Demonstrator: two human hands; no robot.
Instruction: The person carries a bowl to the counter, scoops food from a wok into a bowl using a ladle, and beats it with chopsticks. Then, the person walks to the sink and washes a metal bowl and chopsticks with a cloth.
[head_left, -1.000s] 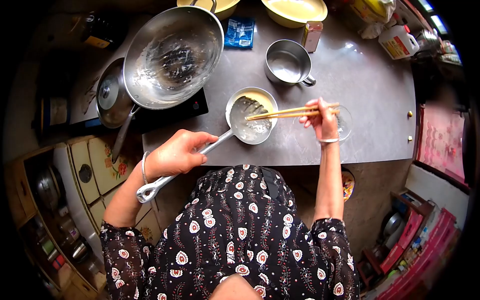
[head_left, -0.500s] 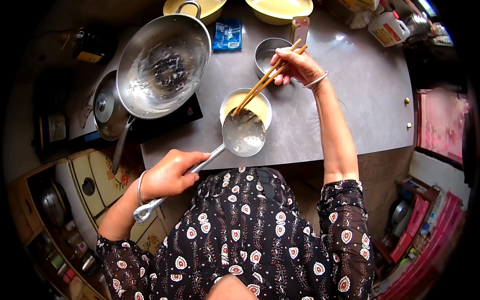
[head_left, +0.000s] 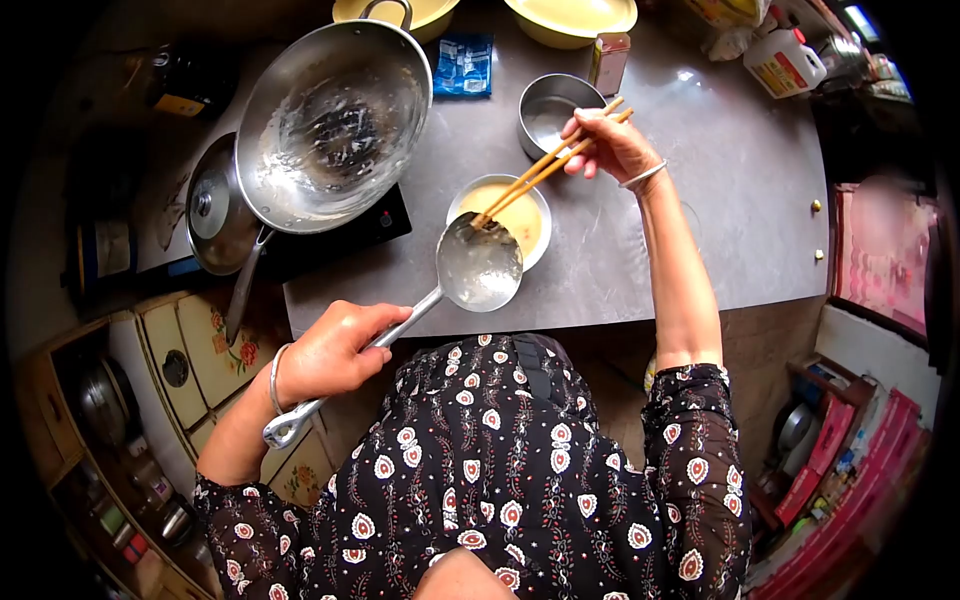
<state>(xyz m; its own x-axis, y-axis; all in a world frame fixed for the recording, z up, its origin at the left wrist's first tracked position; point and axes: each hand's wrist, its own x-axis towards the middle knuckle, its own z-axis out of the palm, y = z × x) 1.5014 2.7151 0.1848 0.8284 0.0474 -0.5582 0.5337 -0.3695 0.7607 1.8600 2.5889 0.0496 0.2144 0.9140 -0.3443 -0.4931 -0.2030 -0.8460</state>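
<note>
My left hand (head_left: pixel 335 350) is wrapped round the handle of a metal ladle (head_left: pixel 482 272). Its wide scoop, smeared with pale residue, tilts over the near left rim of a bowl of yellow batter (head_left: pixel 520 222). Between the fingers of my right hand (head_left: pixel 612 142) is a pair of chopsticks (head_left: pixel 552 165), their tips touching the inside of the scoop near its dark far edge. Just beyond the right hand stands an empty metal pot (head_left: pixel 550 105), partly covered by the fingers and chopsticks.
A large wok (head_left: pixel 335 130) with whitish smears stands on the left by a glass lid (head_left: pixel 210 205) and a black cooktop (head_left: pixel 385 222). Behind are a blue packet (head_left: pixel 464 66), a small box (head_left: pixel 609 62) and yellow basins (head_left: pixel 570 22). A white jug (head_left: pixel 785 65) is far right.
The ladle's scoop has shifted slightly left relative to the bowl, uncovering more batter. My right hand and the chopsticks have moved a little to the right and nearer me.
</note>
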